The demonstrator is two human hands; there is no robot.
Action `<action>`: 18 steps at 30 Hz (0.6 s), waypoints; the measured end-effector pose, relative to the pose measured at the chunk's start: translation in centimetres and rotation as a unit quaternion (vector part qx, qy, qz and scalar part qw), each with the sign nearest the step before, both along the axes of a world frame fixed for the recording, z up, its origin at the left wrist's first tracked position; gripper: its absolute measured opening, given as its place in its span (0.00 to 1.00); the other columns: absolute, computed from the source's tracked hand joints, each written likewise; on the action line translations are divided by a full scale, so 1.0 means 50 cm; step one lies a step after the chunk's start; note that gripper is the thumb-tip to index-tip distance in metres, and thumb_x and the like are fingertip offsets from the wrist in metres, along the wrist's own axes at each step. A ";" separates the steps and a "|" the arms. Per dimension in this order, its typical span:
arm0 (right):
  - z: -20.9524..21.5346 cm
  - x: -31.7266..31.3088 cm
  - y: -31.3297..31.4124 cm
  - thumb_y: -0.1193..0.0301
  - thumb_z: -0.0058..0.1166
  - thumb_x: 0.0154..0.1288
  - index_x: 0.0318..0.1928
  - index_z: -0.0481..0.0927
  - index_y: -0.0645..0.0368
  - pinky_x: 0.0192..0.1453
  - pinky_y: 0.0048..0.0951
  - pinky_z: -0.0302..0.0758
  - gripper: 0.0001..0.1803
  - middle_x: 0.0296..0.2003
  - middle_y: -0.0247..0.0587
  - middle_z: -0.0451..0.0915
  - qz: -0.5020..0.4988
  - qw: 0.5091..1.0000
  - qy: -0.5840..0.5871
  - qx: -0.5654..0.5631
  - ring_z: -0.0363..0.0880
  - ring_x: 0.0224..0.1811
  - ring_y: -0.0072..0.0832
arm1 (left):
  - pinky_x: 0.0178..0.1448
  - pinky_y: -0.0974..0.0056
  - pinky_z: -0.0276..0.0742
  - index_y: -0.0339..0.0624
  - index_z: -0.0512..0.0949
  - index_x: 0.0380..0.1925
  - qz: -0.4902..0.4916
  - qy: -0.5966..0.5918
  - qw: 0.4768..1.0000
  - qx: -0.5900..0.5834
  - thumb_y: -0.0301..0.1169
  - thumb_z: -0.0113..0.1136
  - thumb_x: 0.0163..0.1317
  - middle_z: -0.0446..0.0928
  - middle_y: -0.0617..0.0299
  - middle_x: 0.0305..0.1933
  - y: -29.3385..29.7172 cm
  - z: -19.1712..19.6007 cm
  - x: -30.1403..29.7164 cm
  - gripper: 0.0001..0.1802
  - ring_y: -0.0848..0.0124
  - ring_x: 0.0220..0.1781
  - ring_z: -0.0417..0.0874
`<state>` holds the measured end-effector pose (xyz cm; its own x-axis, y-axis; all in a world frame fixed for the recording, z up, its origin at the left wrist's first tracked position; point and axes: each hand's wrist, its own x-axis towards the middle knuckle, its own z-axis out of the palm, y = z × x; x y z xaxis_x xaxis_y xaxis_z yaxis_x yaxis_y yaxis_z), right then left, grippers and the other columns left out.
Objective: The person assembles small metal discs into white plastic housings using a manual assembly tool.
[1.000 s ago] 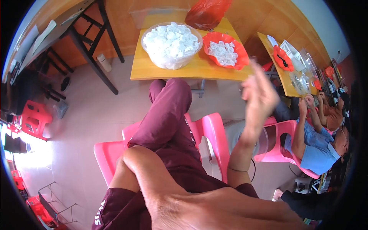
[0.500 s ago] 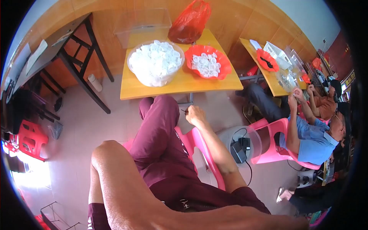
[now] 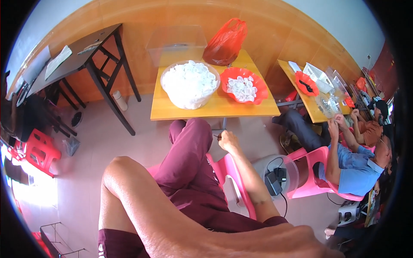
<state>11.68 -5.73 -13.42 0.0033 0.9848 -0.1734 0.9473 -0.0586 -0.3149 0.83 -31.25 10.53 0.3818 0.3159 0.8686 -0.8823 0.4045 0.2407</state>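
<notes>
My right hand (image 3: pixel 229 141) is closed beside my right thigh, below the front edge of the wooden table (image 3: pixel 198 112). A thin dark stick-like piece (image 3: pixel 217 136) pokes out of its fingers; its kind is unclear. My left arm is bent, its forearm crossing low in front of me. The back of my left hand (image 3: pixel 301 239) shows at the bottom edge, with its fingers hidden. On the table stand a clear tub (image 3: pixel 188 104) heaped with small whitish plastic pieces and a red scalloped bowl (image 3: pixel 261 92) with similar clear pieces.
A red plastic bag (image 3: pixel 223 43) and a clear box (image 3: pixel 157 45) stand behind the tub. Right of my pink chair (image 3: pixel 234 172), black power adapters (image 3: pixel 273 180) lie on a round container. Co-workers (image 3: pixel 359 165) sit at another table (image 3: pixel 301 92). A dark table (image 3: pixel 86 58) stands left.
My view has shifted, so the tables and bowls appear lower and farther right. My right hand stays closed by my thigh, and my left forearm still crosses in front.
</notes>
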 end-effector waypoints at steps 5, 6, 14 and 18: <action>0.010 0.009 0.004 0.70 0.50 0.52 0.37 0.83 0.50 0.45 0.41 0.75 0.12 0.35 0.52 0.80 -0.008 1.000 0.008 -0.009 0.79 0.41 0.47 | 0.36 0.68 0.78 0.21 0.74 0.35 0.007 0.014 0.999 -0.046 0.52 0.40 0.64 0.75 0.40 0.35 0.015 0.015 -0.020 0.35 0.61 0.34 0.80; 0.006 0.007 0.009 0.70 0.50 0.52 0.37 0.83 0.50 0.45 0.41 0.75 0.12 0.35 0.52 0.80 -0.008 1.000 0.007 -0.019 0.79 0.41 0.47 | 0.36 0.68 0.78 0.21 0.74 0.35 0.006 0.016 0.998 -0.055 0.52 0.40 0.64 0.75 0.40 0.35 0.014 0.015 -0.031 0.35 0.61 0.34 0.80; 0.004 0.000 0.001 0.71 0.50 0.50 0.35 0.84 0.52 0.43 0.41 0.76 0.12 0.33 0.51 0.80 -0.015 1.000 0.007 0.008 0.79 0.39 0.48 | 0.36 0.68 0.78 0.22 0.74 0.36 -0.024 0.036 0.995 -0.093 0.53 0.39 0.64 0.75 0.41 0.35 0.032 0.032 -0.020 0.36 0.62 0.34 0.79; 0.011 0.001 0.006 0.72 0.49 0.50 0.35 0.83 0.53 0.45 0.41 0.76 0.12 0.33 0.52 0.80 -0.011 0.998 -0.037 -0.048 0.79 0.40 0.47 | 0.36 0.67 0.78 0.22 0.73 0.36 -0.027 0.051 0.996 -0.072 0.54 0.39 0.64 0.75 0.42 0.35 0.003 0.019 -0.007 0.36 0.62 0.34 0.79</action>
